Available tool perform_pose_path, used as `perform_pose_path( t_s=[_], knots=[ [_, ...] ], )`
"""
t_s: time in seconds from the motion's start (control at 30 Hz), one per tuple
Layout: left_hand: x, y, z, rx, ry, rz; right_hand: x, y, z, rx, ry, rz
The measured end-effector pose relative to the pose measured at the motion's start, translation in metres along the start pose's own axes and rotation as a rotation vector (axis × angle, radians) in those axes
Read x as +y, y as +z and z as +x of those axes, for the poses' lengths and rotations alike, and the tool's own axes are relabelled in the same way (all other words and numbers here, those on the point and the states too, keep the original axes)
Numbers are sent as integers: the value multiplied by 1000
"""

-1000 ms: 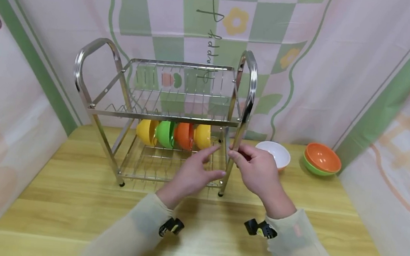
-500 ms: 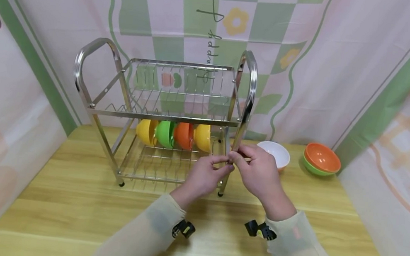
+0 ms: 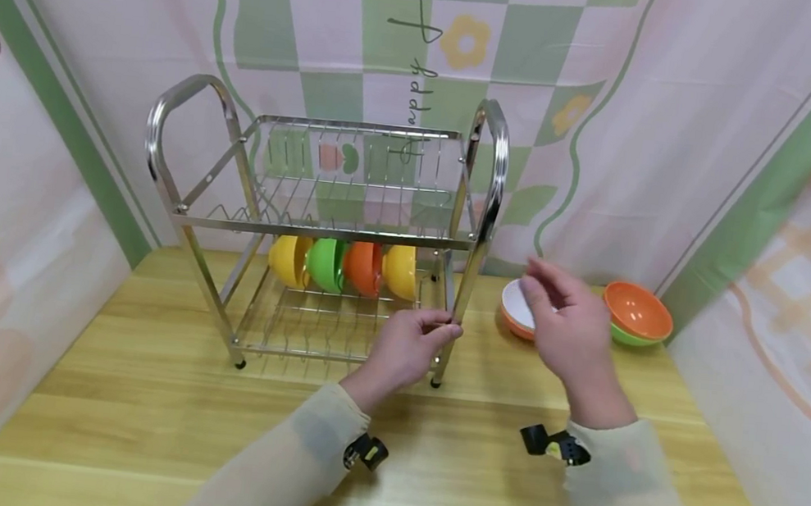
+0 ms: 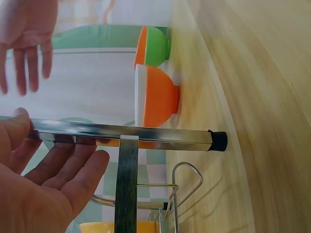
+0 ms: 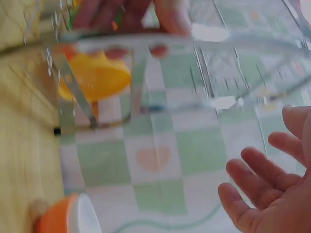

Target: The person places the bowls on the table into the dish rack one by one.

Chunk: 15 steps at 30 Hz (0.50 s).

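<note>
My left hand (image 3: 403, 348) holds the front right post of a two-tier chrome dish rack (image 3: 326, 235); in the left wrist view, thumb and fingers lie on either side of that post (image 4: 165, 136). Relaxed and holding nothing, my right hand (image 3: 576, 329) is in the air right of the rack. It overlaps a bowl (image 3: 518, 313), white inside and orange outside, in the head view. In the right wrist view the fingers (image 5: 260, 170) are spread apart. Several bowls stand on edge in a row on the lower tier: yellow (image 3: 289, 261), green (image 3: 326, 265), orange (image 3: 362, 269) and yellow (image 3: 400, 273).
An orange bowl (image 3: 639, 309) sits in a green one (image 3: 630, 336) at the right back of the wooden table (image 3: 427, 470). Printed cloth (image 3: 543, 70) hangs behind the rack and along both sides. The rack's tall side handle (image 3: 497, 172) rises on the right.
My left hand moved right and took hold of the post. After holding the same post, my right hand let go and moved right, over the white-and-orange bowl. The rack stayed put.
</note>
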<state>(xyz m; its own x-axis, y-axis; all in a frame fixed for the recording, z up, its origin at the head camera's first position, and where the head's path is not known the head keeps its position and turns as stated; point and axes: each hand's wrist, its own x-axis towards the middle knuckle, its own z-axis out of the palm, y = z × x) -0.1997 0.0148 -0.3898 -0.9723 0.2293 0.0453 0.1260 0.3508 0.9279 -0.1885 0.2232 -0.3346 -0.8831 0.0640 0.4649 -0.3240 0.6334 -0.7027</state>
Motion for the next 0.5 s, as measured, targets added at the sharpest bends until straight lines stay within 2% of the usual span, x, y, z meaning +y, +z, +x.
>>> perform_pose_path(
  t_s=[0.17,0.27,0.5],
  knots=[
    [-2,2,1,12,0,-11,20,-27,9,31,210,31],
    [-3,4,1,20,4,-24,38,-38,14,55,334,92],
    [-4,6,1,43,4,-26,73,-52,19,30,578,496]
  ],
)
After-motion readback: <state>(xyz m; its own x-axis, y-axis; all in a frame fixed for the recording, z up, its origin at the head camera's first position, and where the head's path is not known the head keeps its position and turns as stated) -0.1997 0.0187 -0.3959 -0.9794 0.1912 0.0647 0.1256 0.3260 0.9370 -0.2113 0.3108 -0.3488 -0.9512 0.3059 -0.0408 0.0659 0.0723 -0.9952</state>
